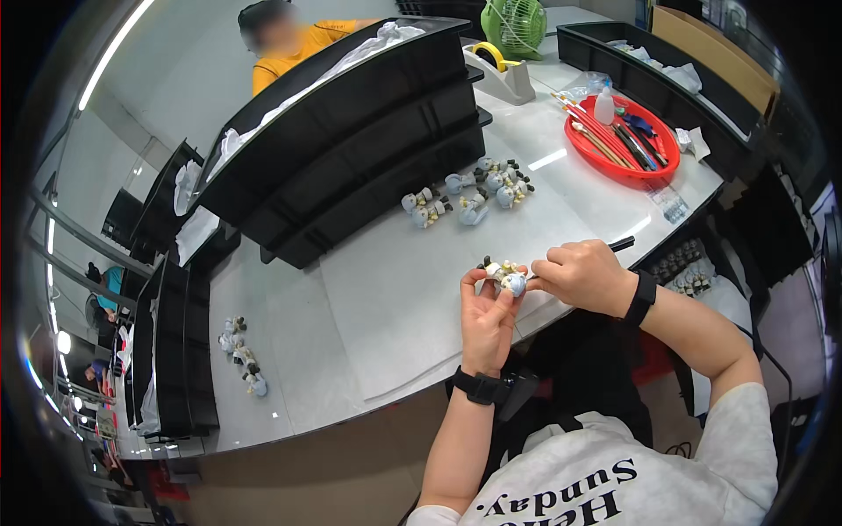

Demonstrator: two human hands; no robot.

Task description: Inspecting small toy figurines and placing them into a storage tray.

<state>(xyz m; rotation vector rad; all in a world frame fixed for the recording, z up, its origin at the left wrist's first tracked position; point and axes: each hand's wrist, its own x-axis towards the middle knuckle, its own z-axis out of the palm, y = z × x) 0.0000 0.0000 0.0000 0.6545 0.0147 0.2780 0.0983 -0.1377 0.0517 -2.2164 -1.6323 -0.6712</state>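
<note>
Over the near edge of the table, my left hand (488, 329) pinches a small figurine (510, 281) with a pale blue head and dark feet. My right hand (577, 273) is closed around a slim black pen-like tool (623, 243), its rear end sticking out to the right. The working tip is hidden by my fingers, close to the figurine's head. Beyond my hands, several similar figurines (472, 210) lie in a loose group on the white table covering (395, 307). More figurines (242, 355) lie together at the left.
Stacked black bins (351, 131) rise behind the figurines. On the right sits a red tray (645, 178) with brushes, pens and a small bottle. A tape dispenser (509, 83), green fan (513, 31) and black crate (649, 74) stand farther back. A person in yellow (303, 48) is beyond the bins.
</note>
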